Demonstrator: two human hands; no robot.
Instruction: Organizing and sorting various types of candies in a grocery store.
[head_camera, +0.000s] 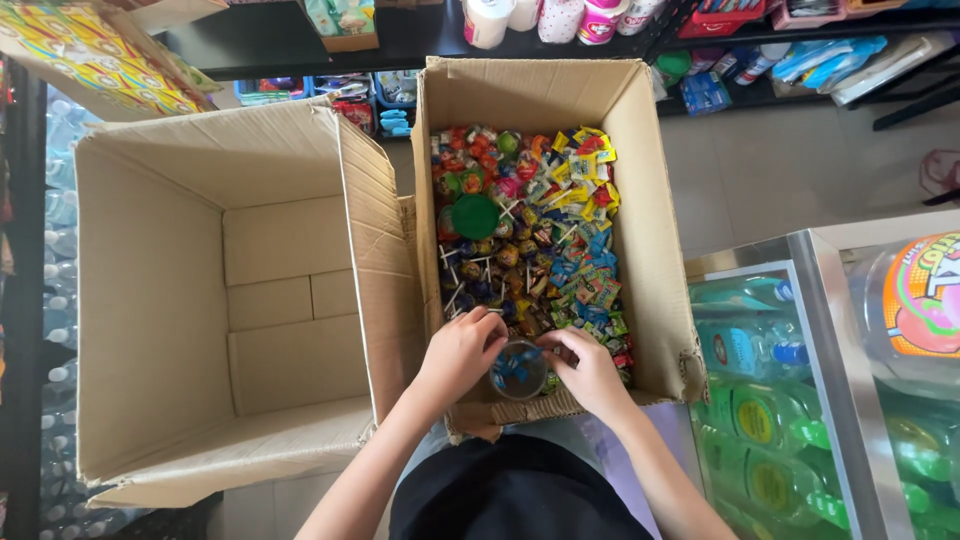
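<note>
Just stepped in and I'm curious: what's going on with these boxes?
A person leans over a cardboard box full of wrapped sweets and lollipops. Both hands are in its near end: the left hand and right hand grip a small clear jar holding blue-wrapped sweets. A green lid lies on the sweets. The bigger cardboard box beside it has nothing inside.

Two open brown cardboard boxes are seen: one empty box and one box filled with wrapped sweets too many to be counted. One round green plastic lid and one small clear plastic jar are counted among them.
</note>
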